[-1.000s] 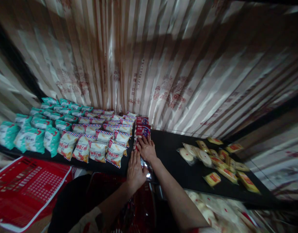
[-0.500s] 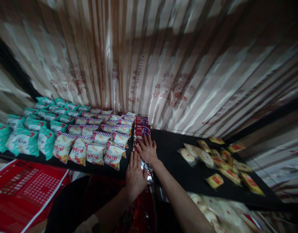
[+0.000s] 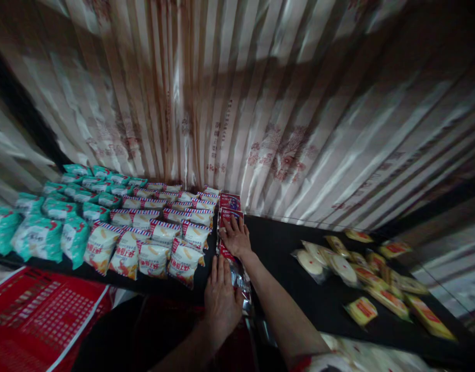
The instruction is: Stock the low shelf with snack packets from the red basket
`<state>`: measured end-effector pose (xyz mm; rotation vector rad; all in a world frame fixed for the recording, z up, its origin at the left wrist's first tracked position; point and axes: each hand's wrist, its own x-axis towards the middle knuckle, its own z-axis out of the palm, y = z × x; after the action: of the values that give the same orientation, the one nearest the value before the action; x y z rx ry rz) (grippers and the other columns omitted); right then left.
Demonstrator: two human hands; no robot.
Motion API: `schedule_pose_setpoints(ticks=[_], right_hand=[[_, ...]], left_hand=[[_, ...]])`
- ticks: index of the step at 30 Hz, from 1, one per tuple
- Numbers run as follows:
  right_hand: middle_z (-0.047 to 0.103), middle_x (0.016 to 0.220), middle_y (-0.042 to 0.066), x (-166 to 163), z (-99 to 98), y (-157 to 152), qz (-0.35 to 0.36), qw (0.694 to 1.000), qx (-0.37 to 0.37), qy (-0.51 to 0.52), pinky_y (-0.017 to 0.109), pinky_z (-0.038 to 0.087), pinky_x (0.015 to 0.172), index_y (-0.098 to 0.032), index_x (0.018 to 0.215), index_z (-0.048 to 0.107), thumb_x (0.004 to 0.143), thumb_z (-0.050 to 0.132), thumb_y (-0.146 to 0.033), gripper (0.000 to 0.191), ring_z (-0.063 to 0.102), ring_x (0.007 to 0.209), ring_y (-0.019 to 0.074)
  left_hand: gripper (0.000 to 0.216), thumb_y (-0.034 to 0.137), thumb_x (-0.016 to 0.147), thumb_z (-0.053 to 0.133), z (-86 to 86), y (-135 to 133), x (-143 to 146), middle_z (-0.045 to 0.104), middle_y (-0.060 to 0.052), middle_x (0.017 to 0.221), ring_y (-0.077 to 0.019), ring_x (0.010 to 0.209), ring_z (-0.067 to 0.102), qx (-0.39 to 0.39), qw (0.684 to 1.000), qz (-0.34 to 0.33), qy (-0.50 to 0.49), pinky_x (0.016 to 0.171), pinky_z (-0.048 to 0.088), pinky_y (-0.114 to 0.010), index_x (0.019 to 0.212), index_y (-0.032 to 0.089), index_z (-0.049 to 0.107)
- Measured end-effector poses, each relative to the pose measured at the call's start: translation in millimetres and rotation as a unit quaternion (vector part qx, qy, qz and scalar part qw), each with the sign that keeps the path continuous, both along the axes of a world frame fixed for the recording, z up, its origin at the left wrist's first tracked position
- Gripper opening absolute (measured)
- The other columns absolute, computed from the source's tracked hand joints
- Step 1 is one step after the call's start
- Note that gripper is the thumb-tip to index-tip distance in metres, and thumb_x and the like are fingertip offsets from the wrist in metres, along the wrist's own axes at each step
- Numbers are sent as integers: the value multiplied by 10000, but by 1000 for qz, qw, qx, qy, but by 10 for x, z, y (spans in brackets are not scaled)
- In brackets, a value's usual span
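A column of flat red packets (image 3: 230,200) runs from the curtain toward me on the black table. My right hand (image 3: 237,238) lies flat on these packets, palm down with its fingers spread, covering part of the row. Nearer to me, my left hand (image 3: 223,299) has its fingers stretched out along the left side of the column. A silver foil packet (image 3: 239,281) shows between the left hand and my right forearm. Neither hand grips anything. What lies under the palms is hidden.
White snack bags (image 3: 182,261) with striped tops stand in rows to the left, with teal bags (image 3: 47,240) beyond them. Wrapped yellow cakes (image 3: 362,311) and round white pastries (image 3: 309,262) lie right on the black table (image 3: 276,258). A red basket (image 3: 47,315) sits below left.
My right hand has slid a little farther up the packets toward the curtain. My left hand stays beside the column. The whole view has shifted slightly, so the table appears lower.
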<state>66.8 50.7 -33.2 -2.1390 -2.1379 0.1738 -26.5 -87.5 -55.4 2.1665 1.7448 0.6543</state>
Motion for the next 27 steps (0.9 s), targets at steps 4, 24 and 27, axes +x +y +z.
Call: schedule_pose_setpoints(ticks=[4, 24, 27], right_hand=[[60, 1547, -16, 21, 2, 11, -13, 999, -38, 12, 447, 139, 1086, -334, 1433, 210, 908, 212, -545, 566, -12, 1407, 250], [446, 1368, 150, 54, 215, -554, 52, 939, 281, 192, 437, 340, 1042, -138, 1208, 552, 899, 382, -318, 396, 365, 1293, 236], [576, 1221, 127, -38, 274, -1088, 53, 902, 328, 277, 407, 415, 985, -157, 1164, 560, 896, 395, -301, 346, 513, 1153, 204]], left_hand=[[613, 250, 796, 440, -43, 2, 16, 292, -134, 1473, -279, 1374, 215, 16, 1000, 1, 1, 1078, 319, -413, 1370, 54, 352], [647, 210, 752, 497, 55, -30, -66, 294, -175, 1466, -319, 1387, 145, 37, 996, -39, -68, 1099, 268, -478, 1359, 38, 354], [609, 198, 777, 477, 101, -54, -148, 300, -182, 1462, -308, 1391, 133, 53, 991, -63, -101, 1107, 254, -482, 1348, 29, 350]])
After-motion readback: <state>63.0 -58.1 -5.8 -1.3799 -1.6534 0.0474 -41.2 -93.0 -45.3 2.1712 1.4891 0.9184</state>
